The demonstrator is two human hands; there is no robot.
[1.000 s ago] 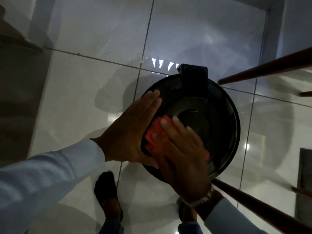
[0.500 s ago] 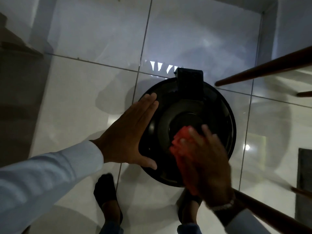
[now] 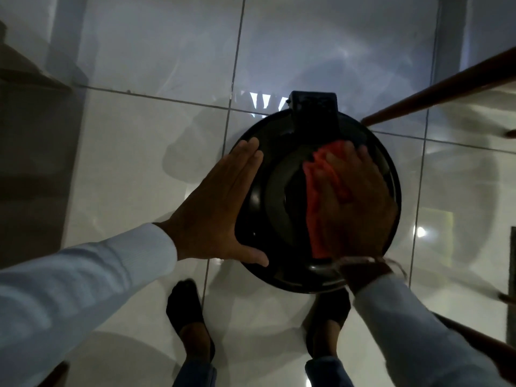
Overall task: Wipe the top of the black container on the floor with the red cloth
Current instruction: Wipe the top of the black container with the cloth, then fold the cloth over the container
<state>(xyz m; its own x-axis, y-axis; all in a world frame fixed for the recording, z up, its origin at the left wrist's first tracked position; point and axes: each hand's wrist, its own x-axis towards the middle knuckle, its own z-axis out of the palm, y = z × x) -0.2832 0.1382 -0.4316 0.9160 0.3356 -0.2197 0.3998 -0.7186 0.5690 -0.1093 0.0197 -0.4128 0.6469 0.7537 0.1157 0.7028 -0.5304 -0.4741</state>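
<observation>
A round black container (image 3: 268, 191) stands on the white tiled floor, seen from above, with a boxy black hinge part at its far edge. My left hand (image 3: 217, 208) lies flat against the container's left rim, fingers together, holding nothing. My right hand (image 3: 354, 202) presses a red cloth (image 3: 317, 191) onto the right half of the lid, fingers spread over it and reaching toward the far edge. Most of the cloth is hidden under the hand.
Glossy white floor tiles (image 3: 139, 149) with dark grout lines surround the container. Brown wooden furniture legs (image 3: 435, 90) cross the upper right and lower right. My two feet in dark socks (image 3: 187, 305) stand just in front of the container. A dark step sits at far left.
My right hand has swept the red cloth from the lid's near-left side across its middle to the far right. The left hand has stayed on the left rim.
</observation>
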